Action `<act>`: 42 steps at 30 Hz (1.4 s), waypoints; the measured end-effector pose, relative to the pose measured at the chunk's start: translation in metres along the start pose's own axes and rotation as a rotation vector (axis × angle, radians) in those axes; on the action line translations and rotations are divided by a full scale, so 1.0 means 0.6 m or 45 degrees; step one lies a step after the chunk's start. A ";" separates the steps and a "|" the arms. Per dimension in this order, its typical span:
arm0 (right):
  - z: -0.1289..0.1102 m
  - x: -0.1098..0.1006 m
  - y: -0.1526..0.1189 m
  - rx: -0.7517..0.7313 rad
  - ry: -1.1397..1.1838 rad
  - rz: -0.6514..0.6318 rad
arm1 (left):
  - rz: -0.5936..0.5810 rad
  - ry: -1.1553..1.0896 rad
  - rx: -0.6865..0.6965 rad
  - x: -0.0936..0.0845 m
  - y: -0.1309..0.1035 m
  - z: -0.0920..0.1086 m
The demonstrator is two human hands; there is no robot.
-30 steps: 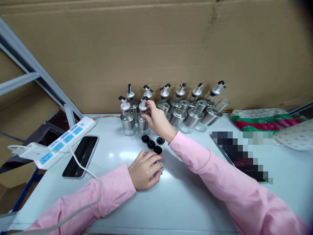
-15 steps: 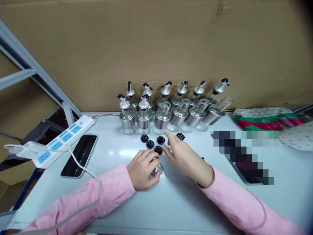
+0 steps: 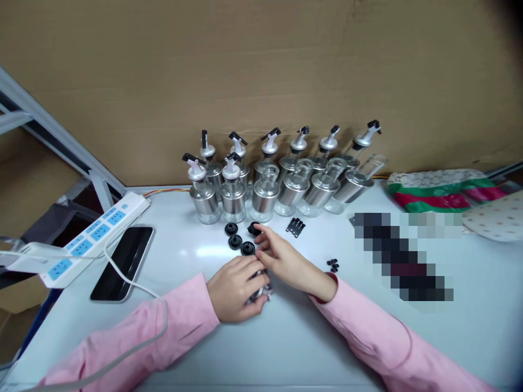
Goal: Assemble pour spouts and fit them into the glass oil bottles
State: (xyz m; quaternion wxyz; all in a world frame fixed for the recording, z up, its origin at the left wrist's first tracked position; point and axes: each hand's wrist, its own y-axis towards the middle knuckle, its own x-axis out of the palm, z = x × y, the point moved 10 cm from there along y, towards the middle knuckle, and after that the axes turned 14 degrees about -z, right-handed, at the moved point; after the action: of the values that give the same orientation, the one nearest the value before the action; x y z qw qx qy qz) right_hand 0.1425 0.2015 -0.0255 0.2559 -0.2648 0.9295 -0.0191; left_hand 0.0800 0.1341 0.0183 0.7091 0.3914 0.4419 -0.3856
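Observation:
My left hand [image 3: 238, 288] is wrapped round silvery metal parts [image 3: 261, 289] on the white table, mostly hidden by its fingers. Just to the right, my right hand [image 3: 281, 256] pinches a black ribbed stopper [image 3: 254, 228], which is tilted off the table. Three similar black stoppers [image 3: 235, 242] lie just beyond my left hand. Several small black levers [image 3: 295, 226] rest beyond my right hand. Small black caps [image 3: 334, 265] lie in a cluster to its right.
Glass bottles with metal bands [image 3: 265, 197] stand in two rows at the back, several with pourers. At the left are a power strip [image 3: 90, 239], a phone [image 3: 122, 264] and a white cable. Patterned bags [image 3: 441, 190] and a pixelated area lie at the right.
My right hand has moved left and closed on one black stopper, lifting and tilting it. The small caps at the right are now uncovered. The camera view has shifted slightly.

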 end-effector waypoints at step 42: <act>-0.041 -0.018 -0.079 -0.112 -0.314 -0.195 | -0.039 -0.161 -0.102 0.003 0.001 -0.024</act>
State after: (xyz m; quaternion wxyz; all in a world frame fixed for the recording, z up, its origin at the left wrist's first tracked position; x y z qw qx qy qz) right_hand 0.1614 0.1640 0.0088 0.3542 -0.3461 0.8681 0.0351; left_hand 0.0764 0.1468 0.0125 0.7447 0.3310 0.4172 -0.4024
